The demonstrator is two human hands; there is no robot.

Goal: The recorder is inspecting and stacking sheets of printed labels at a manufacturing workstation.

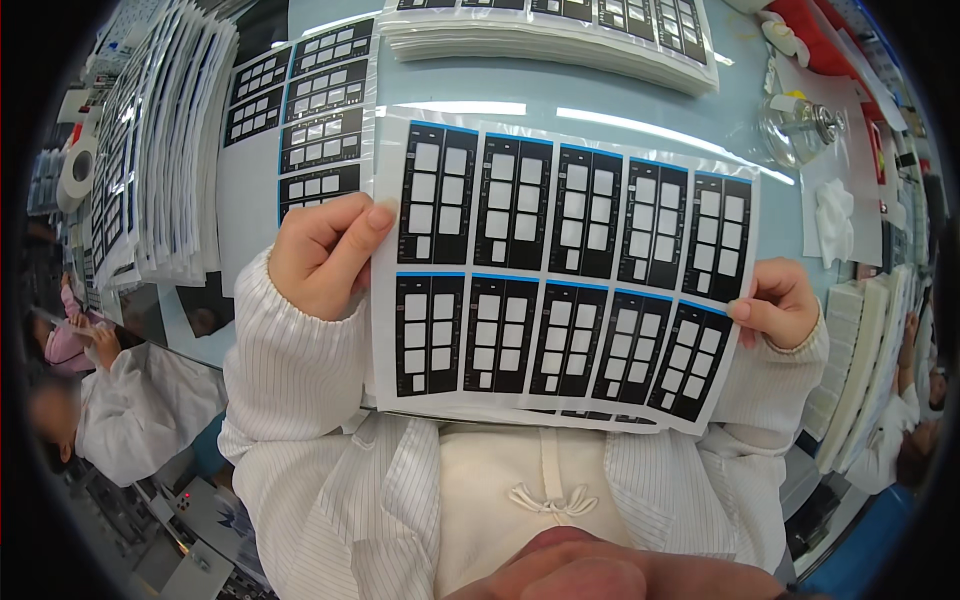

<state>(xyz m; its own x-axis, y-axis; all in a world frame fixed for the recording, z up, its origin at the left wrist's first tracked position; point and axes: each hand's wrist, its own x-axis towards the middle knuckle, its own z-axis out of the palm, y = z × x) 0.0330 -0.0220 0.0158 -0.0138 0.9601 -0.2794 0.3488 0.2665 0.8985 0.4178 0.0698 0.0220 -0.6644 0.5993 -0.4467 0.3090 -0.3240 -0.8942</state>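
Between my two hands a white sheet of black labels (618, 283) is held up, tilted in front of my chest. Its labels stand in two rows, each black with white squares and a blue top edge. My left hand (332, 245) pinches the sheet's left edge, thumb on the front. At the opposite edge my right hand (778, 305) grips it the same way, thumb on the front and fingers behind. Part of another printed sheet (600, 416) shows below its lower edge; how the two lie together is hidden.
A thick stack of label sheets (560, 48) lies at the far side of the table (450, 85). More sheets (325, 120) and a fanned pile (165, 150) are on the left, beside a white roll (78, 172). A glass bottle (795, 130) and crumpled tissue (833, 222) stand right. Co-workers sit at both sides.
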